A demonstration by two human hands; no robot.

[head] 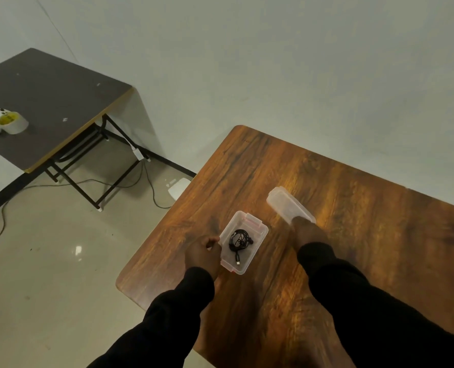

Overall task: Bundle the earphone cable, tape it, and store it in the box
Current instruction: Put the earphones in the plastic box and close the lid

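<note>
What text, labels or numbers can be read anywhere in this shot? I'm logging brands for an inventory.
None can be read.
Tape roll on the dark side table: its yellow core carries dark marks, too blurred to read.
Clear box, the bundled earphone cable inside it, and the lid held by the right hand: no print visible.
Wooden table: no text.

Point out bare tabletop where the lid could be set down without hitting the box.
Free: the wooden table to the right of the lid, and the far stretch beyond the box. Also the near edge between the sleeves. Crowded: the strip from left hand through box to right hand.
</note>
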